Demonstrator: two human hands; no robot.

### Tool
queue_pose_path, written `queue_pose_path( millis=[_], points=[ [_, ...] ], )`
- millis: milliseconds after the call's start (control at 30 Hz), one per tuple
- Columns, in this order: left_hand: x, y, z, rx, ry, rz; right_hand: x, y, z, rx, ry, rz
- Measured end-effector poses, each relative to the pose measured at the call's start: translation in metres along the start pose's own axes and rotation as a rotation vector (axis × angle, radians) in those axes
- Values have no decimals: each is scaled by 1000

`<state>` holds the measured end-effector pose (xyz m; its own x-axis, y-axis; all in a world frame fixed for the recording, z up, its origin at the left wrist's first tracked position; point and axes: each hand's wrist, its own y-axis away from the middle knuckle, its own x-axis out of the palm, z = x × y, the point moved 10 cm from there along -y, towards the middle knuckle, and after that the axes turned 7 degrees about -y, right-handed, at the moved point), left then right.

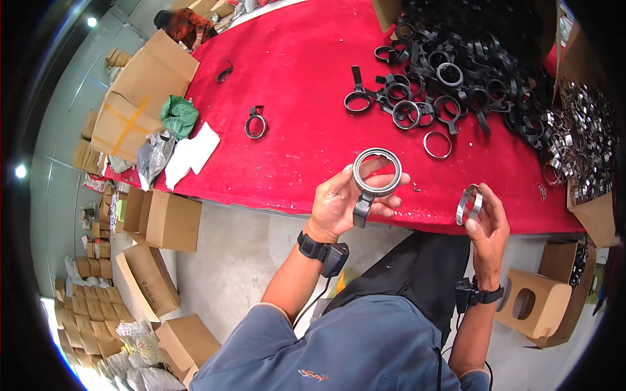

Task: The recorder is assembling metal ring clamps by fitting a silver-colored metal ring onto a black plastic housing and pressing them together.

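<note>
My left hand [334, 203] is closed on a black plastic ring with a short tab [362, 210], held face-up above the table's near edge. Its fingers pass behind the ring. To the right, my right hand [490, 233] pinches a thin shiny metal ring [462, 208] between thumb and fingers, tilted on its side. The two rings are apart. Beyond them, another metal ring [427, 152] lies flat on the red cloth. A big heap of black tabbed rings [450, 75] spreads over the table's far right.
The red-covered table [287, 156] also carries two black tabbed rings, one nearer [255, 124]. Many metal rings [580, 143] spill at the right by a carton [596, 218]. Cardboard boxes [173, 218] stand on the floor at left. A person [189, 27] works at the far left.
</note>
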<state>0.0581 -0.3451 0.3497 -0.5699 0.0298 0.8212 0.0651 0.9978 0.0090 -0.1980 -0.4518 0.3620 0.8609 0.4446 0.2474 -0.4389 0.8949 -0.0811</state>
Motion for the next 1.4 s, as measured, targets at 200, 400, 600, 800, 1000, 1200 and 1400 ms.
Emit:
queue_pose_path(
  millis=[200,400,600,800,1000,1200,1400],
  points=[
    [-16,4,-10,47,-89,-29,5,-4,-10,20,2,30],
    [-59,4,2,12,-417,-387,-16,-16,-34,-13,33,-52],
    [-79,20,2,38,-310,-428,-16,-52,-66,-70,-96,-7],
    [-109,36,-21,105,-182,-516,-26,-57,-84,30,-292,-63],
    [-135,42,-64,54,-367,-567,-20,-58,-82,36,-269,-62],
    [-149,21,-137,-133,-983,-622,-22,-58,-84,26,-266,-33],
    [-185,12,-282,18,-988,-731,-20,-54,-82,10,-223,-36]
  ],
)
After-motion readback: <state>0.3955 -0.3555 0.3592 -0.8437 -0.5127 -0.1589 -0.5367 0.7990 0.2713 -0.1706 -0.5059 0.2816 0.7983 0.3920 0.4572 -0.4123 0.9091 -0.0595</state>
